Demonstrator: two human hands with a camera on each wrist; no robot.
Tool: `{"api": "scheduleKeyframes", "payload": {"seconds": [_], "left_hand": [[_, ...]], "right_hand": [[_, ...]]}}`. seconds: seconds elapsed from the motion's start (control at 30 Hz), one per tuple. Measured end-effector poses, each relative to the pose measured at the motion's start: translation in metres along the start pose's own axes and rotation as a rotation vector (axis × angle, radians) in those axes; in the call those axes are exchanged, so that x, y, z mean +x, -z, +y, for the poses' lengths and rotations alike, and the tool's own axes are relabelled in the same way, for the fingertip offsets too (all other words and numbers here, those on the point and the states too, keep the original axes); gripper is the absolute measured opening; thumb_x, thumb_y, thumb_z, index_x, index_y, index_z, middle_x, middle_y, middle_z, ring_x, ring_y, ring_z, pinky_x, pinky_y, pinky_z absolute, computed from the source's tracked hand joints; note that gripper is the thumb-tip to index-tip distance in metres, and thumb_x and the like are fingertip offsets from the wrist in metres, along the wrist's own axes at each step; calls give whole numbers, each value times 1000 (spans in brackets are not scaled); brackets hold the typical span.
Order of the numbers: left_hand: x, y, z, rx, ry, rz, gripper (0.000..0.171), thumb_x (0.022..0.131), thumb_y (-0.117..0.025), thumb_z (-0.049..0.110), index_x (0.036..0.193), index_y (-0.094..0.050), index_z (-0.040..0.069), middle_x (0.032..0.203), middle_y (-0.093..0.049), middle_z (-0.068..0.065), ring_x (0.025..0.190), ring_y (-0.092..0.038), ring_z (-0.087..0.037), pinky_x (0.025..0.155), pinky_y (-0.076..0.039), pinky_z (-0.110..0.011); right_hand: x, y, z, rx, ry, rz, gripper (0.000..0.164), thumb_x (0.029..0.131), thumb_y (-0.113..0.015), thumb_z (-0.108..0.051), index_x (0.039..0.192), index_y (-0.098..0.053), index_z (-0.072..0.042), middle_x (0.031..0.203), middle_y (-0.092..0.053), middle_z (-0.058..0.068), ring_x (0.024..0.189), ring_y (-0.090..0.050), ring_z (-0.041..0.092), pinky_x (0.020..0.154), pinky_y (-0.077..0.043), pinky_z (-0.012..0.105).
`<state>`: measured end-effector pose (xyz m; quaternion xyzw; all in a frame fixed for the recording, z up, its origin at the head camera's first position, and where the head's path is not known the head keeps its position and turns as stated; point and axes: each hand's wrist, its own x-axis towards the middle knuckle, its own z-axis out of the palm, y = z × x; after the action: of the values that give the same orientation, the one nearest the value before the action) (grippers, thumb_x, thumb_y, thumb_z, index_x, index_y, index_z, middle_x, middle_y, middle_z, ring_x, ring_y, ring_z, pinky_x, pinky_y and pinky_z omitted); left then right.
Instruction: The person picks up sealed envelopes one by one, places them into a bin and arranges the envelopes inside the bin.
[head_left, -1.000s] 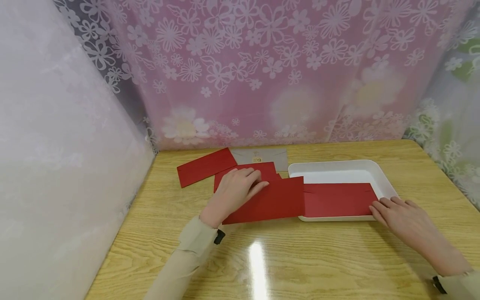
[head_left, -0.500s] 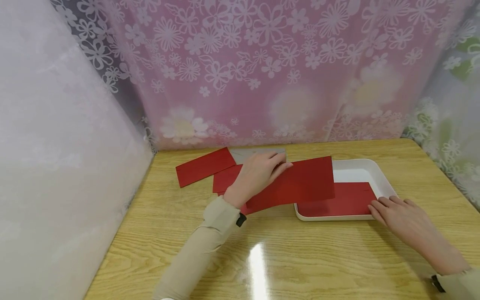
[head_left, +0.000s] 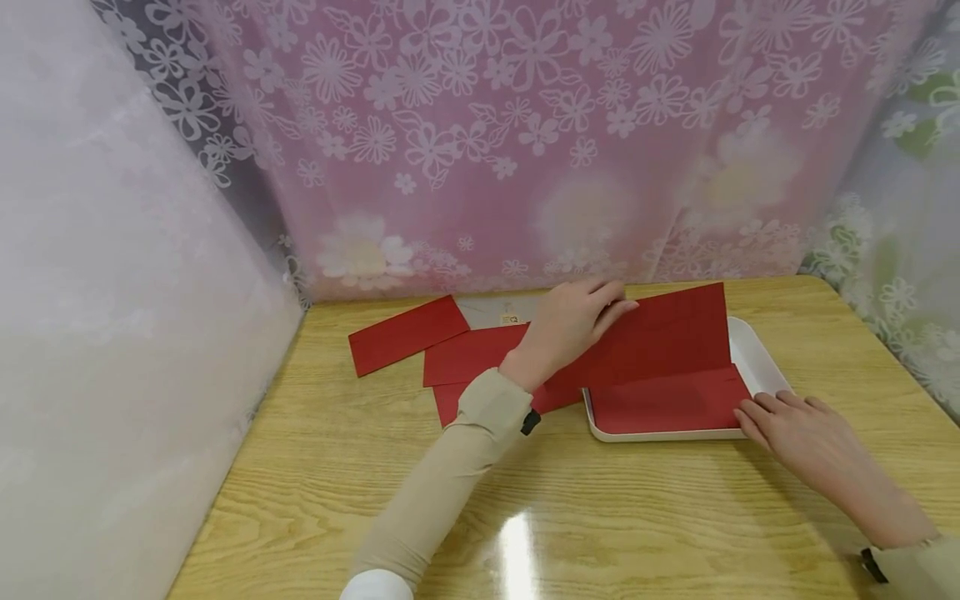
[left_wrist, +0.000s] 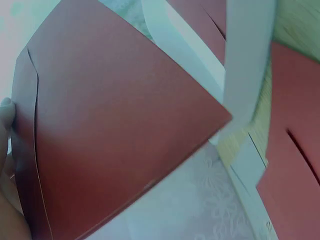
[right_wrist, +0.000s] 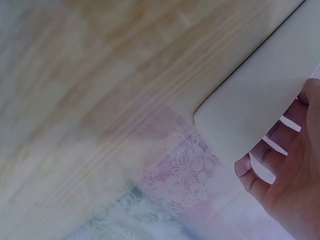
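Observation:
In the head view my left hand [head_left: 572, 323] pinches a red envelope [head_left: 667, 333] by its upper edge. The envelope is tilted over the white tray [head_left: 763, 358], covering much of its far side. Its flap side shows large in the left wrist view, with fingertips [left_wrist: 7, 112] at the edge. Inside the tray another red envelope [head_left: 667, 407] lies flat. My right hand [head_left: 806, 442] grips the tray's near right corner, fingers over the rim. From the right wrist view, those curled fingers hold the tray's outer wall [right_wrist: 250, 105].
Left of the tray, several red envelopes lie on the wooden table [head_left: 315, 467], one of them slanted [head_left: 408, 335] at the far left. A grey envelope [head_left: 487, 308] with a small gold mark is partly hidden behind them. A floral curtain [head_left: 480, 167] hangs behind the table.
My left hand has carried the red envelope rightward and away from me, from the pile to over the tray. My right hand has stayed at the tray's corner.

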<state>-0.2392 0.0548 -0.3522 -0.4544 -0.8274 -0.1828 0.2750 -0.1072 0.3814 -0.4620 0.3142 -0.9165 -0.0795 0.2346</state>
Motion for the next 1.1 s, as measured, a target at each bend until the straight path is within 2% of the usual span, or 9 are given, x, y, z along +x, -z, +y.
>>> {"api": "scheduleKeyframes", "payload": {"seconds": [0.27, 0.37, 0.43, 0.5, 0.57, 0.73, 0.83, 0.93, 1.1], "left_hand": [[19, -26, 14, 43, 7, -2, 20, 106, -54, 30, 106, -67, 15, 89, -63, 6, 67, -56, -5, 64, -45, -16], [22, -36, 18, 49, 3, 4, 20, 106, -53, 27, 108, -68, 14, 94, -66, 5, 70, -60, -5, 66, -48, -15], [23, -41, 21, 57, -4, -6, 20, 107, -52, 27, 111, -67, 14, 98, -67, 5, 71, -60, -5, 68, -48, -15], [23, -47, 23, 75, -10, -26, 21, 108, -51, 28, 113, -67, 15, 98, -66, 5, 69, -59, -5, 66, -46, -14], [22, -52, 25, 94, -14, -53, 22, 108, -50, 30, 113, -67, 16, 94, -64, 7, 66, -56, -4, 64, -43, -14], [19, -65, 30, 117, -16, -132, 24, 109, -47, 34, 110, -66, 19, 87, -58, 10, 66, -49, -2, 61, -38, -14], [15, -72, 31, 97, -13, -193, 24, 108, -48, 36, 108, -65, 20, 86, -57, 10, 68, -49, -2, 63, -37, -16], [11, -77, 31, 92, -11, -244, 24, 105, -53, 40, 109, -68, 23, 89, -61, 13, 71, -53, 0, 64, -36, -16], [8, -82, 32, 134, -10, -342, 26, 101, -60, 43, 121, -71, 31, 105, -70, 17, 90, -63, -1, 68, -38, -16]], "right_hand": [[-1, 2, 0, -18, 9, -28, 83, 108, 9, -31, 108, -69, -2, 101, -66, 11, 87, -60, 34, 57, -48, 45], [-2, 3, -1, -26, 21, -55, 41, 112, -29, -8, 111, -69, -1, 105, -66, 14, 91, -60, 36, 59, -50, 47], [-2, 4, -1, -26, 20, -73, 22, 94, -59, 6, 112, -69, -1, 107, -67, 15, 92, -61, 37, 61, -51, 48], [-2, 4, -1, -27, 15, -90, 45, 69, -76, 9, 112, -70, 0, 107, -67, 15, 93, -61, 37, 62, -52, 49], [-1, 5, -2, -26, 3, -107, 53, 61, -81, 6, 112, -70, -1, 108, -67, 15, 93, -62, 38, 64, -52, 51], [-1, 6, -3, -21, -24, -141, 50, 65, -81, 2, 113, -70, -1, 110, -68, 16, 96, -63, 38, 69, -53, 53], [0, 5, -4, -15, -31, -117, 22, 105, -54, -12, 112, -71, 0, 109, -69, 16, 95, -63, 37, 67, -53, 52], [1, 3, -3, 6, -53, -81, 78, 111, -3, -35, 109, -72, 0, 105, -69, 16, 92, -63, 37, 66, -53, 52], [-1, 3, -2, 3, -37, -85, 59, 115, -18, -24, 110, -72, 0, 106, -69, 16, 93, -63, 38, 67, -53, 53]]}}
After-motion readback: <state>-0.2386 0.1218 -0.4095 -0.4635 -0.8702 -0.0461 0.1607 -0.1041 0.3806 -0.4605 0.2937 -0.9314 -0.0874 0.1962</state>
